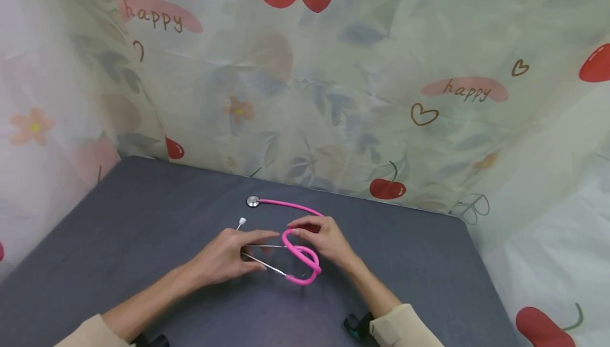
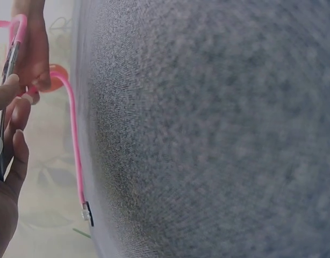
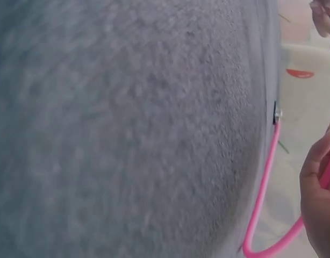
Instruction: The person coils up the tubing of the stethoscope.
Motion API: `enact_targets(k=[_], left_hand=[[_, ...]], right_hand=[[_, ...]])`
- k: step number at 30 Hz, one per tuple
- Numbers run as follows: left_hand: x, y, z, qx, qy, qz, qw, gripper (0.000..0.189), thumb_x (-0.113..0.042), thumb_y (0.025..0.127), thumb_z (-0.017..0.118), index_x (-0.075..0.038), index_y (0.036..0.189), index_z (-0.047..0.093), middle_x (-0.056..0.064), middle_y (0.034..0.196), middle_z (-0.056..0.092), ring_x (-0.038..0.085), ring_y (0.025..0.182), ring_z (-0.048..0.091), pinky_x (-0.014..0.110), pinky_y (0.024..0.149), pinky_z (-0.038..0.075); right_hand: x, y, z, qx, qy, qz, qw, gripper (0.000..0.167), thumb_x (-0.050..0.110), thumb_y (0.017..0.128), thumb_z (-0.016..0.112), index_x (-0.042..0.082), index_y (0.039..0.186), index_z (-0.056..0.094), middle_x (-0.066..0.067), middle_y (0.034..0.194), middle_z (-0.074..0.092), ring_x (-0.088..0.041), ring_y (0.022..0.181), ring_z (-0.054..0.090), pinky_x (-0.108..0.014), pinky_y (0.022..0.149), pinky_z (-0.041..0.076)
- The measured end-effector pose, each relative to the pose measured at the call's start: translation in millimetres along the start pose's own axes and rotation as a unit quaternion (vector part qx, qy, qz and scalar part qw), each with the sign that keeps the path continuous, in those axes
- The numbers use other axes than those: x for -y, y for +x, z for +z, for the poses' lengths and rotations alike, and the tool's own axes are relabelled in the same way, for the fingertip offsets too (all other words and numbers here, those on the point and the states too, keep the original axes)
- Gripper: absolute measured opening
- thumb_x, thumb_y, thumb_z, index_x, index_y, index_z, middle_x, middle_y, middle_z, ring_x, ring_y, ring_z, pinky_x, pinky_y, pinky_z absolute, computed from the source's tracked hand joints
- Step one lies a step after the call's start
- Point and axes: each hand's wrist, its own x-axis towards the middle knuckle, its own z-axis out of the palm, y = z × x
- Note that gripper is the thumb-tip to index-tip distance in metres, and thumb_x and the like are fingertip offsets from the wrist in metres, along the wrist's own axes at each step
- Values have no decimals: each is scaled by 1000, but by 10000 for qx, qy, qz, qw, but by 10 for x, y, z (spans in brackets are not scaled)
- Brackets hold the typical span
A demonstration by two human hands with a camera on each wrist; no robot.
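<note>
A pink stethoscope [image 1: 316, 269] is between the two hands above the dark grey table. My left hand [image 1: 231, 254] grips its metal ear tubes [image 1: 271, 268], thumb on the near side and fingers on the far side. One white eartip [image 1: 242, 221] sticks out behind that hand. With curled fingers, my right hand [image 1: 329, 238] pinches the pink tubing [image 3: 264, 183], which is looped beside it. The far length of tubing runs left to the round silver chest piece [image 1: 253, 201], which lies on the table. The other eartip is hidden in the head view.
The dark grey tabletop [image 1: 157, 220] reaches back to a patterned curtain [image 1: 305, 98] with cherries and flowers, which also hangs at both sides. Black wrist straps [image 1: 359, 326] show near the beige sleeves [image 1: 402, 328].
</note>
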Motion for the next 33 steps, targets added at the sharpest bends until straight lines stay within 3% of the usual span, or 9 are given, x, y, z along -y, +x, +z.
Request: enact_targets(k=[4, 11, 17, 22, 27, 30, 33], left_hand=[[3, 3, 4, -2, -55, 31, 10000, 69, -15, 76, 88, -25, 138, 59, 1, 100, 75, -5, 75, 66, 16, 66, 54], [23, 9, 0, -80, 208, 360, 9991, 62, -15, 76, 88, -21, 134, 65, -4, 95, 74, -5, 69, 62, 14, 64, 52], [20, 8, -4, 86, 95, 220, 9997, 64, -18, 78, 87, -22, 137, 62, -5, 96, 73, -3, 72, 62, 15, 64, 53], [23, 15, -5, 126, 135, 243, 9995, 60, -22, 79, 86, -23, 135, 64, -6, 95, 73, -4, 71, 61, 15, 63, 52], [29, -1, -13, 89, -16, 221, 9997, 57, -22, 79, 85, -20, 133, 66, -4, 95, 74, -4, 72, 63, 16, 64, 53], [21, -15, -37, 75, -236, 106, 9996, 56, -20, 80, 85, -18, 133, 66, -1, 96, 74, -3, 72, 65, 18, 64, 54], [10, -23, -75, -4, -403, 23, 9992, 55, -19, 80, 85, -17, 132, 66, 1, 97, 74, -1, 70, 66, 20, 63, 56]], right_hand=[[-19, 11, 63, 148, 260, -100, 9995, 15, 10, 91, 72, 7, 105, 77, -11, 98, 73, -37, 90, 67, -27, 73, 55], [52, -5, 137, 213, 92, 98, 9997, 16, 8, 90, 73, 6, 105, 77, -9, 110, 67, -18, 102, 62, -24, 78, 53], [147, -9, 149, 323, 326, 176, 9988, 17, 7, 91, 72, 1, 106, 76, -13, 103, 69, -20, 95, 63, -25, 74, 53], [43, -1, 152, 290, 209, 137, 9993, 17, 16, 91, 73, 10, 107, 78, -4, 104, 71, -19, 98, 63, -26, 77, 53], [-14, -27, 112, 14, -744, -613, 9953, 19, 15, 92, 72, 11, 110, 77, 0, 110, 69, -17, 105, 62, -29, 82, 54], [6, -68, 66, -255, -1776, -1001, 9787, 25, 10, 92, 72, 14, 116, 76, 3, 115, 69, -15, 110, 61, -33, 86, 53], [48, -117, 12, -444, -2681, -1043, 9567, 32, 9, 92, 72, 18, 123, 73, 6, 120, 69, -13, 114, 61, -38, 93, 51]])
